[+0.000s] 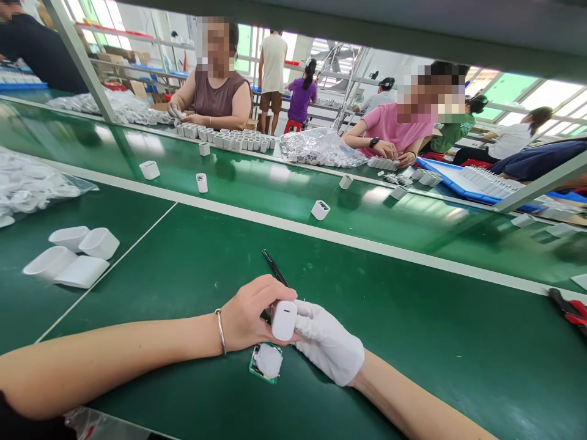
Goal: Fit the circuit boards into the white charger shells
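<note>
My left hand (pixel 250 315) is bare, wears a thin bracelet and grips a small white charger housing (pixel 284 319) low in the middle of the view. My right hand (pixel 326 342), in a white glove, closes on the same housing from the right. Just below the hands a small green circuit board with a round white part (pixel 266 362) lies on the green bench (pixel 413 342). Black tweezers (pixel 274 267) lie on the bench just beyond my left hand.
Several empty white housings (pixel 73 256) lie at the left, near a bag of white parts (pixel 27 183). Single housings (pixel 320 209) stand along the green conveyor strip. A red-handled tool (pixel 571 308) lies at the right edge. Other people work across the line.
</note>
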`<state>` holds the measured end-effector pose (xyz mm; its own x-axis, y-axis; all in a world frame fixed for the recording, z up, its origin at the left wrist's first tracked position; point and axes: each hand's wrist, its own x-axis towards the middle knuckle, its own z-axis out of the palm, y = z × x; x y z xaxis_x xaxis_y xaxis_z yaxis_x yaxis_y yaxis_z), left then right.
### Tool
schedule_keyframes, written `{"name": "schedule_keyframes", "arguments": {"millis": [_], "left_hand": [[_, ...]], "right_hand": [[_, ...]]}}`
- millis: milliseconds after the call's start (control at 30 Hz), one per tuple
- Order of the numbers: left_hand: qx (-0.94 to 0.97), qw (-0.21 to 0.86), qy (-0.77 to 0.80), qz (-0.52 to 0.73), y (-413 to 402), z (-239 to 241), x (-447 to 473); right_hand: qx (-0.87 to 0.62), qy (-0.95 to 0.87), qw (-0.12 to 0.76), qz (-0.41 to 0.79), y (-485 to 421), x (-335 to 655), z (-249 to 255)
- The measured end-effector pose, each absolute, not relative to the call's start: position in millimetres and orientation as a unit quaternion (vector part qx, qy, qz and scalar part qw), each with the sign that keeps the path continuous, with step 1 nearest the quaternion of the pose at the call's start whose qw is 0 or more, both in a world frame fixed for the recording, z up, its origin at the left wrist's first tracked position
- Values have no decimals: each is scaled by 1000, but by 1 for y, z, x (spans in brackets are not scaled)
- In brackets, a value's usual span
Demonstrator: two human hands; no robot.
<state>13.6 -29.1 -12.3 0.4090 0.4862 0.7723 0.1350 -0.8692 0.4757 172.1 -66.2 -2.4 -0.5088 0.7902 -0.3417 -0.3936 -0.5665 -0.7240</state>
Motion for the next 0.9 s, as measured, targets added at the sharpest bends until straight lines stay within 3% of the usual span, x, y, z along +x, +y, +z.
{"name": "schedule_keyframes", "arguments": {"millis": [400,733,833,900], "left_hand": [[809,194,198,518,-31,-13,16],[743,319,308,501,-34,20,5],[733,293,363,495,-18,35,-1],[750,219,445,437,-3,39,-9]], "right_hand": [[-355,-300,355,811,-67,173,-1],[-305,-263,397,825,-64,171,-4],[-325,-242,429,807,-65,172,-5],[-338,-231,430,805,-66,173,-5]]}}
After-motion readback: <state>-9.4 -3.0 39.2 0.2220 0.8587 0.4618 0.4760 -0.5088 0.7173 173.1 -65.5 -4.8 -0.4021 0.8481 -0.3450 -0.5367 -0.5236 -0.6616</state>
